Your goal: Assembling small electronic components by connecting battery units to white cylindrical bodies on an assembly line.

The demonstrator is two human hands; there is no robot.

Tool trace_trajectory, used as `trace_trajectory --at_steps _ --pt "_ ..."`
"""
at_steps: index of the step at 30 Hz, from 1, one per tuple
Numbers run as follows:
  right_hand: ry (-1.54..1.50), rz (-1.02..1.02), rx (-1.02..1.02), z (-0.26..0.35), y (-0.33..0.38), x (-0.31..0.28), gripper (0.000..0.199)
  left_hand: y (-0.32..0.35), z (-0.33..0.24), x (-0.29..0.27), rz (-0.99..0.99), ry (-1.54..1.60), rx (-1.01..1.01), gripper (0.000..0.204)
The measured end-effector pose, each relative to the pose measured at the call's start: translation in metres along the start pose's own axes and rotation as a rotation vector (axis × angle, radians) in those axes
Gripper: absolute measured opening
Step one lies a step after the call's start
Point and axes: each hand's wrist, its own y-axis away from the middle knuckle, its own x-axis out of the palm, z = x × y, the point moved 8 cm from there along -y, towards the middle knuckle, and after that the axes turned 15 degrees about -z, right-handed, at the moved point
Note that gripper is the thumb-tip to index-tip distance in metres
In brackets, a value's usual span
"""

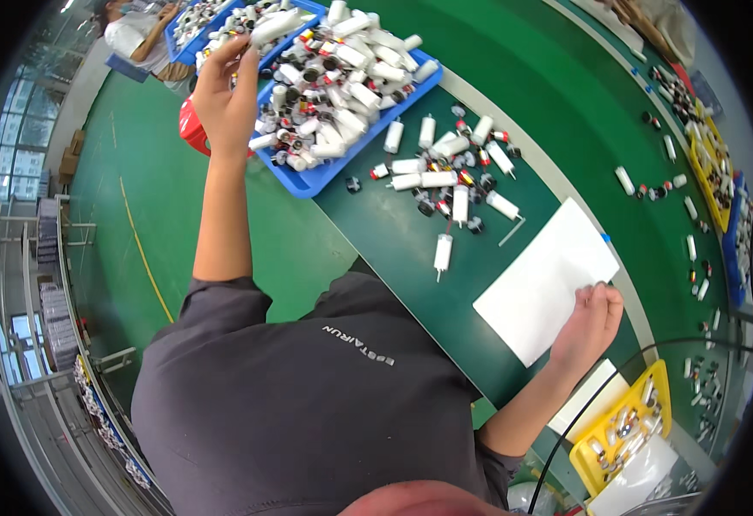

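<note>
Left hand (pixel 226 96) pinching white cylinder (pixel 276 27), blue tray (pixel 306 184) at counter's (pixel 364 228) left end, right hand (pixel 590 327) curled over white sheet (pixel 542 279), its closure unclear

Had left hand (pixel 227 95) raised near the blue tray (pixel 306 186) of white cylindrical parts (pixel 351 120), with fingertips (pixel 239 43) at one white cylinder (pixel 277 27) in unclear grip. Had right hand (pixel 590 325), with curled fingers (pixel 611 301), over the white paper sheet (pixel 540 284).
</note>
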Motion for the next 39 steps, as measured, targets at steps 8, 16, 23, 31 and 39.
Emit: trace_trajectory --at_steps 8,16,23,31,39 --pt "0.168 -0.063 -0.109 0.001 -0.006 -0.011 0.008 0.063 0.197 -0.073 0.739 -1.079 -0.067 0.033" --pt "0.900 0.110 -0.490 0.030 0.029 0.021 0.013 0.050 -0.034 0.080 0.139 -0.058 0.077 0.029" --pt "1.024 0.334 -0.399 0.025 0.044 0.042 0.024 0.239 -0.122 0.351 1.160 0.194 0.267 0.049" --pt "1.187 0.463 -0.420 0.000 0.055 0.057 0.029 0.325 -0.087 0.426 1.137 -0.002 0.201 0.030" --pt "1.198 0.466 -0.507 -0.005 0.056 0.058 0.028 0.277 -0.116 0.391 1.240 0.126 -0.179 0.030"
